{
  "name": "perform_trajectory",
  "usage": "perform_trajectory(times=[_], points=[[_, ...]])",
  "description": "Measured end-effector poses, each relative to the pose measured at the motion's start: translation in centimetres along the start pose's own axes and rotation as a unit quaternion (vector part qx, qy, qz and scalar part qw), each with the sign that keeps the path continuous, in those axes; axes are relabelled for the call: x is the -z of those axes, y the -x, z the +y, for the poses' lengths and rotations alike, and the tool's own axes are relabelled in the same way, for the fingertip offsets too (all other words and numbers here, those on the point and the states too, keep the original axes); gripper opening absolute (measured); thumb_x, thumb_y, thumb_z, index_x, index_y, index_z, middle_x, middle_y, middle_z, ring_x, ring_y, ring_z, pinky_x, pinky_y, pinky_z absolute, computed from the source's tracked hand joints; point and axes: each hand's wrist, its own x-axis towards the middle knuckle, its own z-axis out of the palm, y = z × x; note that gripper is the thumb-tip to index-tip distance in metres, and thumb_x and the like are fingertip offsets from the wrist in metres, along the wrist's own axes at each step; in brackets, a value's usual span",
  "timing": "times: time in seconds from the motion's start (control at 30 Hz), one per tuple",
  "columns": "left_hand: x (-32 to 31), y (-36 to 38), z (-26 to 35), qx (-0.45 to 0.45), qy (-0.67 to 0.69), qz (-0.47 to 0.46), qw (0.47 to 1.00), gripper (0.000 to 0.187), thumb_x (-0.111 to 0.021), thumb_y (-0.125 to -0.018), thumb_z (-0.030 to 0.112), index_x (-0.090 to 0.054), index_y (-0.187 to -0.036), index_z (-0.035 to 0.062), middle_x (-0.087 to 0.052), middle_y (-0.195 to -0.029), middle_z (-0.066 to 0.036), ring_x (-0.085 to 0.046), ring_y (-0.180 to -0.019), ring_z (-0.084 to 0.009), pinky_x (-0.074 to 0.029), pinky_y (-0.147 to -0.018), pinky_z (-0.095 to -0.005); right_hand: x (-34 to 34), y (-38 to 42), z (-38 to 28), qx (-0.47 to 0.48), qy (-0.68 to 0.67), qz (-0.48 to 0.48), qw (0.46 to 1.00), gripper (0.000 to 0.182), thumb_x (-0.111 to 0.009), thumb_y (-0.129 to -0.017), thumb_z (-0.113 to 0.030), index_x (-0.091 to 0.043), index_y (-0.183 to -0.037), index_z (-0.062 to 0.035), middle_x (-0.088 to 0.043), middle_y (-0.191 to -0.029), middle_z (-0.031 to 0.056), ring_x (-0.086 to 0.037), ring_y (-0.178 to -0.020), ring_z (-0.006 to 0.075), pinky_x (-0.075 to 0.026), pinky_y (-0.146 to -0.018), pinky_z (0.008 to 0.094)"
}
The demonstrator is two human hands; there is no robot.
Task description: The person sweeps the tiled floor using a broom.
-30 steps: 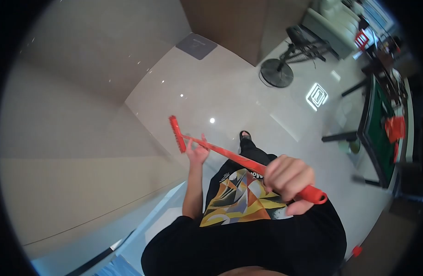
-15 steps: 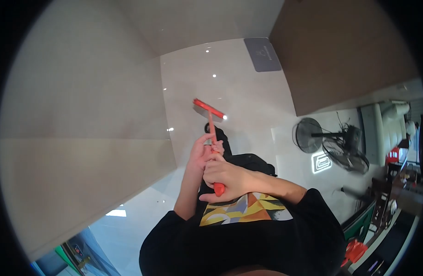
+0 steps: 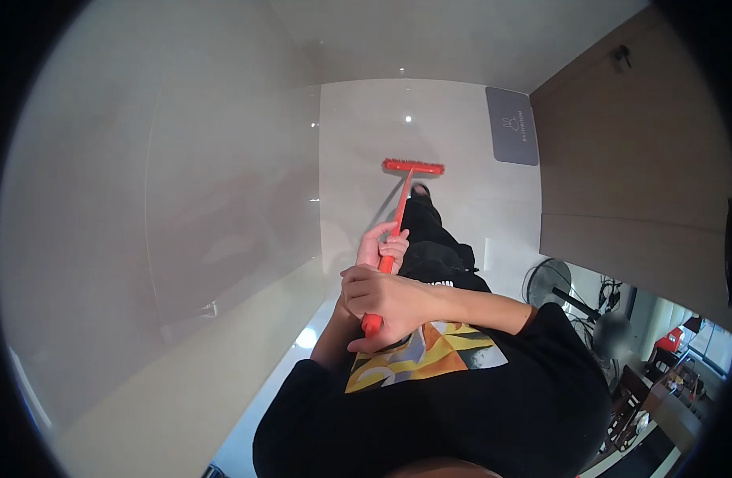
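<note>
One pale, glossy wall (image 3: 230, 151) rises on your left. Next come your hands: the right hand (image 3: 370, 293) wraps the red brush (image 3: 403, 203) near the butt of its handle, and the left hand (image 3: 372, 248) curls its fingers around the shaft just beyond. A second ago only your right hand gripped it; now both do, and the brush head (image 3: 414, 167), slanted half a second ago, lies nearly square across your front, which looks steadier to control. The handle's long axis runs away from your waist, leaning slightly right, bristles pointing ahead. The head is over the floor (image 3: 366, 119), just past your foot (image 3: 420, 191); I cannot tell whether it touches. Farther right are the grey mat (image 3: 511, 123), a brown panel (image 3: 621, 159) and a fan (image 3: 551, 277).
</note>
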Motion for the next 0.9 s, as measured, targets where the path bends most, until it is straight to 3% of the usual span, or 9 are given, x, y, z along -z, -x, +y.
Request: perform_trajectory(times=[0.17, 0.43, 0.5, 0.57, 0.63, 0.67, 0.77, 0.83, 0.9], points=[[-1.8, 2.6, 3.3, -0.046, -0.003, -0.007, 0.999, 0.028, -0.061, -0.090, 0.020, -0.050, -0.103, -0.0029, -0.041, -0.062, 0.002, -0.038, -0.043, -0.0039, -0.037, -0.038, -0.0151, -1.2, -3.5, 3.1, 0.052, 0.003, 0.003, 0.999, 0.044, -0.083, -0.063, -0.025, -0.045, -0.060, -0.0031, -0.050, -0.072, 0.0111, -0.055, -0.085, 0.0327, -0.047, -0.090, 0.0437], [4.5, 4.5, 10.2, -0.075, -0.034, -0.122, 0.989, 0.023, -0.057, -0.095, 0.024, -0.054, -0.106, 0.0048, -0.047, -0.067, 0.002, -0.043, -0.048, -0.0046, -0.041, -0.043, -0.0184, -6.8, -4.5, 10.0, 0.093, -0.015, -0.087, 0.992, 0.037, -0.077, -0.072, -0.028, -0.053, -0.062, -0.0008, -0.055, -0.075, 0.0143, -0.057, -0.090, 0.0355, -0.049, -0.076, 0.0401], [6.3, 3.9, 13.1, -0.270, -0.186, 0.004, 0.945, 0.020, -0.057, -0.095, 0.025, -0.054, -0.103, 0.0072, -0.052, -0.071, 0.001, -0.047, -0.050, -0.0044, -0.042, -0.044, -0.0184, -7.5, -4.2, 14.4, 0.089, 0.028, -0.109, 0.990, 0.038, -0.079, -0.070, -0.030, -0.057, -0.067, -0.0003, -0.056, -0.082, 0.0141, -0.054, -0.100, 0.0343, -0.048, -0.081, 0.0412], [8.9, 4.0, 16.3, -0.273, -0.168, 0.069, 0.945, 0.015, -0.059, -0.094, 0.024, -0.054, -0.094, 0.0097, -0.055, -0.072, 0.001, -0.051, -0.053, -0.0050, -0.044, -0.045, -0.0189, -5.4, -5.0, 15.7, 0.034, 0.119, -0.167, 0.978, 0.033, -0.077, -0.073, -0.032, -0.065, -0.077, -0.0016, -0.059, -0.092, 0.0137, -0.052, -0.107, 0.0332, -0.044, -0.090, 0.0421], [11.4, 4.7, 17.0, -0.477, -0.315, 0.112, 0.813, 0.018, -0.062, -0.092, 0.024, -0.052, -0.085, 0.0113, -0.055, -0.069, 0.001, -0.052, -0.051, -0.0063, -0.046, -0.043, -0.0199, -4.7, -4.6, 18.4, 0.008, 0.111, -0.094, 0.989, 0.032, -0.074, -0.077, -0.035, -0.069, -0.088, -0.0054, -0.061, -0.103, 0.0137, -0.050, -0.112, 0.0323, -0.040, -0.096, 0.0431], [11.6, 6.4, 17.9, -0.367, -0.279, 0.063, 0.885, 0.021, -0.062, -0.091, 0.028, -0.054, -0.086, 0.0091, -0.057, -0.070, -0.001, -0.054, -0.051, -0.0081, -0.047, -0.042, -0.0198, -4.4, -4.2, 20.0, -0.084, 0.103, -0.080, 0.988, 0.035, -0.072, -0.078, -0.039, -0.070, -0.088, -0.0061, -0.060, -0.108, 0.0148, -0.050, -0.114, 0.0333, -0.041, -0.095, 0.0438], [12.4, 9.0, 19.0, -0.319, -0.145, 0.122, 0.929, 0.020, -0.054, -0.095, 0.025, -0.056, -0.101, 0.0056, -0.060, -0.080, -0.003, -0.058, -0.055, -0.0092, -0.049, -0.041, -0.0186, -3.0, -0.9, 31.7, -0.367, -0.023, -0.070, 0.927, 0.051, -0.071, -0.078, -0.048, -0.065, -0.110, -0.0087, -0.051, -0.122, 0.0158, -0.048, -0.116, 0.0350, -0.043, -0.093, 0.0429], [12.3, 11.1, 17.7, -0.348, -0.159, 0.166, 0.909, 0.027, -0.054, -0.095, 0.028, -0.055, -0.105, 0.0039, -0.061, -0.085, -0.006, -0.059, -0.057, -0.0106, -0.052, -0.045, -0.0193, -3.1, -2.3, 33.9, -0.682, -0.241, 0.090, 0.685, 0.071, -0.068, -0.078, -0.054, -0.051, -0.131, -0.0095, -0.046, -0.129, 0.0159, -0.046, -0.119, 0.0363, -0.045, -0.092, 0.0470], [12.1, 13.0, 17.5, -0.344, -0.144, 0.200, 0.906, 0.028, -0.054, -0.094, 0.032, -0.056, -0.102, 0.0052, -0.063, -0.088, -0.007, -0.059, -0.058, -0.0100, -0.052, -0.048, -0.0185, -5.7, -4.3, 35.6, -0.677, -0.264, 0.082, 0.682, 0.078, -0.066, -0.078, -0.056, -0.044, -0.136, -0.0098, -0.043, -0.132, 0.0165, -0.044, -0.122, 0.0368, -0.045, -0.093, 0.0503]])
